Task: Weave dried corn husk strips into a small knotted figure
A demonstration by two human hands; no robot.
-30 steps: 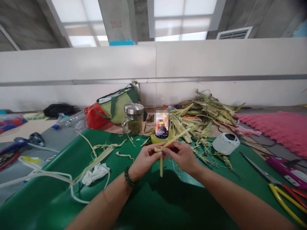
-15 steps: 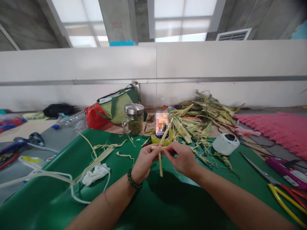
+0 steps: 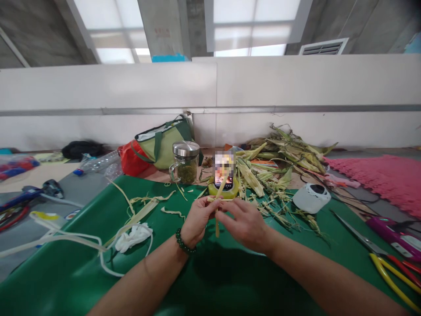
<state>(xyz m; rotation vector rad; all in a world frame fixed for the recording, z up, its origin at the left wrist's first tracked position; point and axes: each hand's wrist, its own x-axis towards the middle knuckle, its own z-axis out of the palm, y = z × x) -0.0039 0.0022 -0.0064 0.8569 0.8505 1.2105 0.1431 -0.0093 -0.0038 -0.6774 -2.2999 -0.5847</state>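
Note:
Both my hands meet over the green mat [image 3: 98, 245] and work pale yellow husk strips [image 3: 217, 206]. My left hand [image 3: 197, 219], with a dark bead bracelet at the wrist, pinches the strips where they cross. My right hand [image 3: 245, 224] lies beside it, fingers curled on the same strips. One strip hangs down between the hands, another points up toward a phone [image 3: 223, 172] propped on a yellow tape roll [image 3: 226, 191] just behind.
A husk pile [image 3: 279, 158] lies at the back right, a lidded glass jar [image 3: 184, 163] and a green bag [image 3: 158, 142] behind it. A white round device [image 3: 311, 197], scissors [image 3: 358, 237], yellow-handled pliers [image 3: 391, 281] sit right. White rag [image 3: 133, 232] and loose strips lie left.
The long strip swung from slanting right to pointing upward toward the phone. My right hand slid down and forward over the strips; my left kept its pinch.

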